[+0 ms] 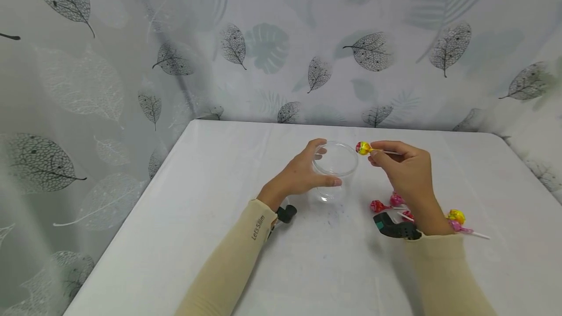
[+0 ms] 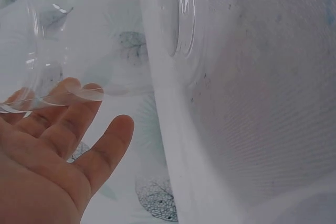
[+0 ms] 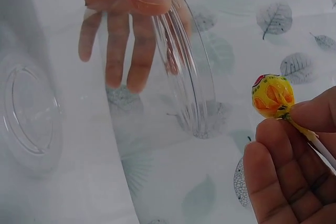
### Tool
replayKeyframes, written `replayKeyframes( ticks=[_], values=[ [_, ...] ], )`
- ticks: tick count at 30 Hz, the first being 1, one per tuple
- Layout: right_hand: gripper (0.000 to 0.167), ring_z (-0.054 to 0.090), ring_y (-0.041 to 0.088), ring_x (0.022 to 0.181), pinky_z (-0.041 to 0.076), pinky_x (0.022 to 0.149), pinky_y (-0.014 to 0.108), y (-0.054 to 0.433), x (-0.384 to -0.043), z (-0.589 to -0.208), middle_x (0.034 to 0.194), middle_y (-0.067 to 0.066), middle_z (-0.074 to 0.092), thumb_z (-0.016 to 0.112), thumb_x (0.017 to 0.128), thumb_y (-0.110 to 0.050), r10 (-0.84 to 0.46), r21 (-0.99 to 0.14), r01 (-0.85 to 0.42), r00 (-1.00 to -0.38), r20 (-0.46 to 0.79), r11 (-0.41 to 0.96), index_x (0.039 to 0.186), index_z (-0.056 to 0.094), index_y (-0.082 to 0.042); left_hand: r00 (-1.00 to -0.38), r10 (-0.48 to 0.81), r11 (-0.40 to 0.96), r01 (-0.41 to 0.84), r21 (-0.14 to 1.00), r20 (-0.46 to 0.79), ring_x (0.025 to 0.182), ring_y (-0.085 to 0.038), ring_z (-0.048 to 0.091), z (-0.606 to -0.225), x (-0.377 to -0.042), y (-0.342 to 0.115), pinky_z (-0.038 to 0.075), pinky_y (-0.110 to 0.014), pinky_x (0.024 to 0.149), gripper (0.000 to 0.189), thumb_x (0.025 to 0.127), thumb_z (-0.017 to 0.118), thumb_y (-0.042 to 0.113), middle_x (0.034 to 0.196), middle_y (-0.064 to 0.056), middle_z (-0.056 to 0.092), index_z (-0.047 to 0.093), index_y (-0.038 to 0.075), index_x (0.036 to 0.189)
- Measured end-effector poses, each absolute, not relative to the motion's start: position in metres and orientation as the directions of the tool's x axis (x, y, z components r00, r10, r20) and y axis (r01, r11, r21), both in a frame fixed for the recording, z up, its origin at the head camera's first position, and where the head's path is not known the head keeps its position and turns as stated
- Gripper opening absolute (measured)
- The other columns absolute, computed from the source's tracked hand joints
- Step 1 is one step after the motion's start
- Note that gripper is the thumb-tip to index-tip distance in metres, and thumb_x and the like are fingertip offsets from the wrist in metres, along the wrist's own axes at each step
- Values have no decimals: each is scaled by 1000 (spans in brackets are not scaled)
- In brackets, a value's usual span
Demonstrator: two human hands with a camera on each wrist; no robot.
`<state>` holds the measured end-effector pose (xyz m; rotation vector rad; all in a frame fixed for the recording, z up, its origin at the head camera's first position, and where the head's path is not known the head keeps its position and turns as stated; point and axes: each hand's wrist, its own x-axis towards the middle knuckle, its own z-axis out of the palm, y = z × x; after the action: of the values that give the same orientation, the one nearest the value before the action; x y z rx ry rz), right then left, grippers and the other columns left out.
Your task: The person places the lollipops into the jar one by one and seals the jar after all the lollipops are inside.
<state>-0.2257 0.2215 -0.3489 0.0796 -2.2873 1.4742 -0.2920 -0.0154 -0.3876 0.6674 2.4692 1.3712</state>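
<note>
A clear plastic cup (image 1: 337, 172) stands upright on the white table, its round rim facing up. My left hand (image 1: 303, 169) grips it from the left, thumb at the front and fingers round the back. In the left wrist view the fingers (image 2: 79, 124) lie against the see-through wall. My right hand (image 1: 406, 167) pinches a yellow wrapped lollipop (image 1: 363, 148) by the stick just under its head. The lollipop's head is beside the cup's rim on the right. In the right wrist view thumb and forefinger hold the lollipop (image 3: 273, 96) apart from the rim (image 3: 184, 72).
Several wrapped lollipops lie under and beside my right wrist: a red one (image 1: 377, 206), a pink one (image 1: 458, 227) and a yellow one (image 1: 456, 216) among them. A leaf-patterned curtain (image 1: 272, 48) hangs behind and left of the white table (image 1: 219, 174).
</note>
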Motion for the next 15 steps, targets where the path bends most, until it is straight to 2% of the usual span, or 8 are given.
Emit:
replayKeyframes(
  ticks=[7, 15],
  values=[
    [24, 70, -5, 83, 56, 69, 17, 209, -225, -349, 113, 16, 77, 70, 100, -19, 133, -825, -303, -903, 409, 477, 116, 78, -2, -859, 511, 451, 276, 849, 8, 146, -21, 45, -387, -291, -13, 43, -56, 111, 106, 78, 92, 46, 160, -3, 47, 26, 32, 161],
    [19, 68, -7, 84, 55, 73, 12, 200, -223, -351, 110, 17, 77, 74, 97, -12, 75, -802, -355, -894, 441, 481, 112, 79, -1, -852, 523, 458, 278, 844, -3, 147, -21, 44, -387, -289, -11, 40, -57, 114, 107, 79, 92, 45, 160, -3, 47, 25, 30, 162]
  ],
)
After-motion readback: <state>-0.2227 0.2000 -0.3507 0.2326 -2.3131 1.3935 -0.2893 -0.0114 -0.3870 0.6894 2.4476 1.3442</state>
